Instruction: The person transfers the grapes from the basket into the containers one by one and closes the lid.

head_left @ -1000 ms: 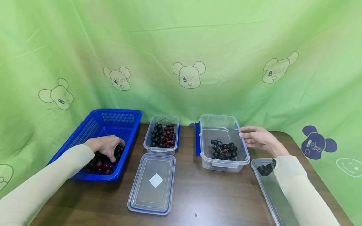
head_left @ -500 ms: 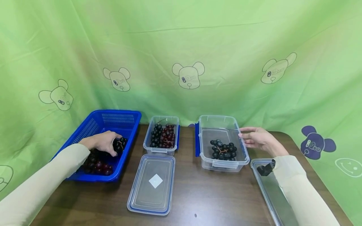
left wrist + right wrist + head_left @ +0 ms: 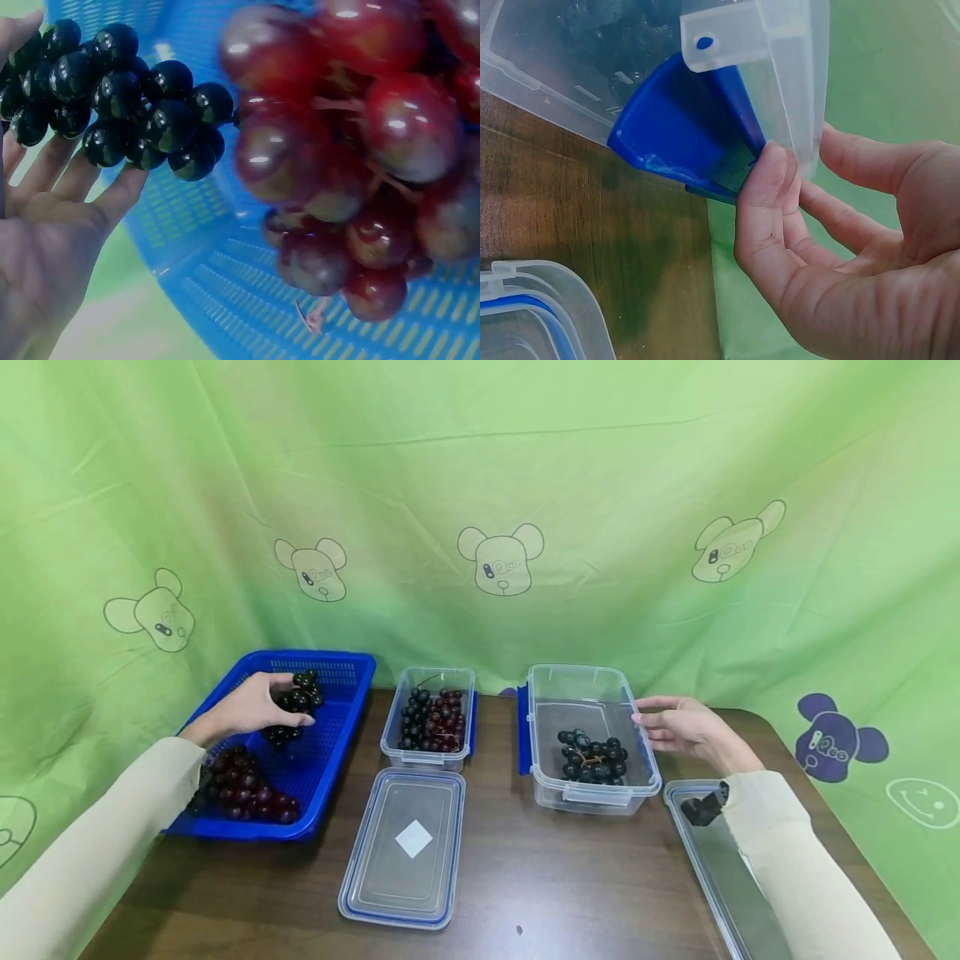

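Note:
My left hand (image 3: 251, 703) grips a bunch of black grapes (image 3: 298, 695), raised inside the blue basket (image 3: 358, 693). In the left wrist view, those grapes (image 3: 135, 101) lie across the fingers (image 3: 90, 176). Below that hand, red grapes (image 3: 255, 793) rest in the basket's near end, with some dark ones beside them. My right hand (image 3: 686, 728) holds the side of the larger clear plastic container (image 3: 555, 689), which has one black bunch (image 3: 592, 760) inside. The right wrist view shows bent fingers (image 3: 761, 217) against its hanging blue latch flap (image 3: 682, 127).
A smaller clear container (image 3: 431, 675) holding black and red grapes stands between basket and larger container. One blue-edged lid (image 3: 405, 877) lies in front of it. Another lid (image 3: 723, 868) lies under the right forearm. A green printed cloth (image 3: 420, 468) hangs behind the table (image 3: 562, 885).
My left hand has lifted the black bunch up and away from the red grapes, towards the basket's far end. The right hand stays at the larger container.

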A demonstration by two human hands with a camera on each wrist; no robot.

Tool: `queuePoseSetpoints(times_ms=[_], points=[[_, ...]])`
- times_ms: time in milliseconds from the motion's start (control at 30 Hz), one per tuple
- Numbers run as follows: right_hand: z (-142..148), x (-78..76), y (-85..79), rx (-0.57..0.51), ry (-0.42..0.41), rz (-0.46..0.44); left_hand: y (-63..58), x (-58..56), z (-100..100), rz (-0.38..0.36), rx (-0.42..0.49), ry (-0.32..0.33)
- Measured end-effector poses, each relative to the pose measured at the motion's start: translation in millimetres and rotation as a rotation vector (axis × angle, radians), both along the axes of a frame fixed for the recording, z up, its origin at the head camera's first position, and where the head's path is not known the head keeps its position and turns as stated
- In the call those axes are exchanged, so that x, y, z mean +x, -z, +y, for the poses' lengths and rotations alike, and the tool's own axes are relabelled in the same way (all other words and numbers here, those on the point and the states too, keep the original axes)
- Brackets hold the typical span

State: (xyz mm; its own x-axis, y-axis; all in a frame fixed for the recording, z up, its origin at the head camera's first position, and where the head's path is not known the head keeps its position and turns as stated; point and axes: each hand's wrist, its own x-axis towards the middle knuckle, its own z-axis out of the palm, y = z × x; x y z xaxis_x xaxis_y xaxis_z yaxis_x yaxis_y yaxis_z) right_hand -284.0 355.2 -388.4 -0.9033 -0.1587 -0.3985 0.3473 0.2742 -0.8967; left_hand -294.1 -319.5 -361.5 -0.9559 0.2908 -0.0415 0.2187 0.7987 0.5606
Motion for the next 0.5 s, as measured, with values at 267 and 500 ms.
queuePoseSetpoints(times_ms=[267, 500], points=[[4, -2.1, 1.2, 0.02, -0.001, -0.001, -21.1, 2.1, 3, 0.053, 0.233, -0.103], [1, -1.5, -0.6, 0.02, 0.006, 0.0, -28.6, 6.5, 13, 0.136, 0.324, -0.175]])
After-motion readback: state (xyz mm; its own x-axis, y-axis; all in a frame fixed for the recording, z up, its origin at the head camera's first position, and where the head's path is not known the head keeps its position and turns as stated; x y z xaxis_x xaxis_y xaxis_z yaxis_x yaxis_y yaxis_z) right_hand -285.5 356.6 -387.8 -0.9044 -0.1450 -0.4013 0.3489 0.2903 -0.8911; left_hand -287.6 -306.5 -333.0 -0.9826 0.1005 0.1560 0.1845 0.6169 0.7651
